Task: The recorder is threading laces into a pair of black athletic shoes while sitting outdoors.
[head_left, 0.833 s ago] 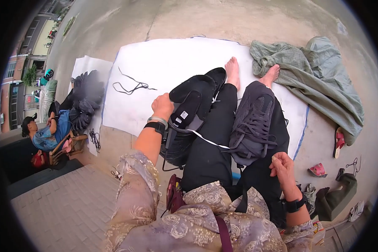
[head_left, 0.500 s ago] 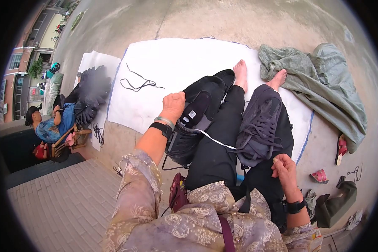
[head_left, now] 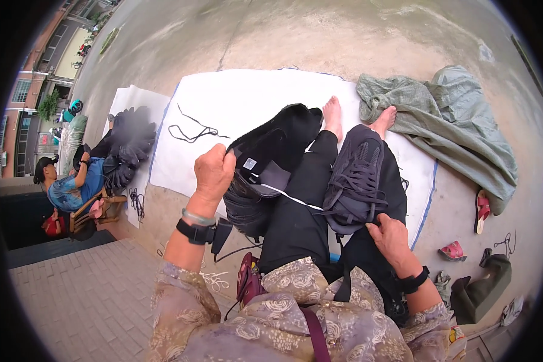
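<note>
My left hand is closed at the near-left edge of a black shoe, which lies with its inside up across my left thigh. A pale label shows inside it. More black shoe pieces are stacked below. A white cord runs from there to a dark grey lace-up shoe on my right leg. My right hand is at that shoe's near end, thumb and fingertips together. Whether a lace or the shoe's edge is between them is too small to tell.
My bare feet rest on a white sheet, where a black lace lies. A grey-green cloth is to the right, beside red slippers. At left, a seated person has a black pile beside them.
My left hand has moved left and nearer, and the black shoe's opening looks wider. My right hand has come in to the near end of the grey shoe. The view has shifted slightly.
</note>
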Demonstrator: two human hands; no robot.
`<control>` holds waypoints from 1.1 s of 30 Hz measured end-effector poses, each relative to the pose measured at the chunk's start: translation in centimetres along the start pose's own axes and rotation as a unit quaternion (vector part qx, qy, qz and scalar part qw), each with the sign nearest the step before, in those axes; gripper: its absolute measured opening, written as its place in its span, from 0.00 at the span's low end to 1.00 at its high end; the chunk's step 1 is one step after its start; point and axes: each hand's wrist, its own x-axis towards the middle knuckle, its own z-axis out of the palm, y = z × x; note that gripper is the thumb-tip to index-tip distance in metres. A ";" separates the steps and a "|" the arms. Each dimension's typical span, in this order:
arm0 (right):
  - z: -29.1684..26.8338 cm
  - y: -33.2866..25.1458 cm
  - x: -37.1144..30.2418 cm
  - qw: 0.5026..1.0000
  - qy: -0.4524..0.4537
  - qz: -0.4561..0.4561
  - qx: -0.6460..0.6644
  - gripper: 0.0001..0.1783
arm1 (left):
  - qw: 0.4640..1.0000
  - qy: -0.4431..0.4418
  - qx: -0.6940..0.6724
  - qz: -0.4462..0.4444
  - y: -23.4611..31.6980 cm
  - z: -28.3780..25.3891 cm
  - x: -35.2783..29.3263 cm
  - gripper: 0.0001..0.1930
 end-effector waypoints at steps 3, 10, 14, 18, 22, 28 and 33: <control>1.1 -0.8 0.9 0.988 0.025 -0.067 -0.136 0.15 | 0.998 0.035 -0.037 0.031 4.3 -3.3 -2.9 0.11; 1.3 -0.3 2.2 0.988 0.064 -0.069 -0.118 0.15 | 0.993 0.072 -0.095 0.005 6.8 -3.4 -3.7 0.12; 1.3 0.2 2.3 0.992 0.038 -0.049 -0.113 0.15 | 0.946 -0.028 -0.267 -0.183 6.7 -0.1 -5.1 0.12; 1.5 0.5 2.4 0.994 0.048 -0.055 -0.076 0.15 | 0.965 -0.083 -0.162 -0.187 4.1 0.7 -5.9 0.20; 1.6 0.7 2.5 0.994 0.050 -0.054 -0.083 0.14 | 0.915 -0.236 -0.163 -0.284 2.8 1.0 -6.2 0.30; 1.3 0.6 2.5 0.994 0.050 -0.062 -0.070 0.14 | 0.844 -0.113 -0.436 -0.290 6.0 2.2 -8.0 0.42; 1.4 1.0 2.5 0.996 0.045 -0.060 -0.051 0.14 | 0.833 -0.110 -0.531 -0.111 9.2 1.8 -11.0 0.36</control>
